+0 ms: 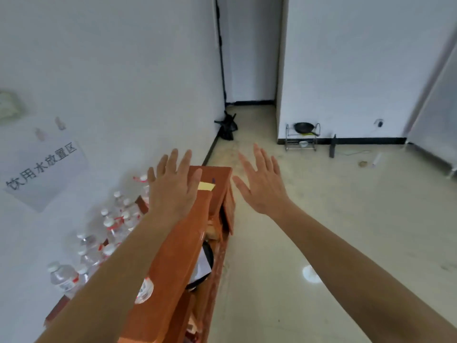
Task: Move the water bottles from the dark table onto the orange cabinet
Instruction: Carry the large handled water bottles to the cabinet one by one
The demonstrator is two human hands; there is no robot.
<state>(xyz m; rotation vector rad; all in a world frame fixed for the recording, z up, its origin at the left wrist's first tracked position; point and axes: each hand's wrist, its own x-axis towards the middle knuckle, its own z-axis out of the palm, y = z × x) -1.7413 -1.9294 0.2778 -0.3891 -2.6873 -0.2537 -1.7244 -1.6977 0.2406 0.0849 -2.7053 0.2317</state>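
The clear plastic water bottles with white caps and red labels [111,226] stand together on the long orange wooden cabinet [178,256], next to the white wall. My left hand [173,186] is above the cabinet, with the fingers straight and spread, holding nothing. My right hand [262,184] is above the floor, also spread and empty.

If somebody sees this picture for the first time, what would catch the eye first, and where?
Two open hands, the left hand and the right hand, are raised with fingers spread in the middle of the view. Under the left one runs the orange cabinet, with many clear water bottles crowded on its wall side at lower left. A paper sign with printed characters hangs on the wall at left.
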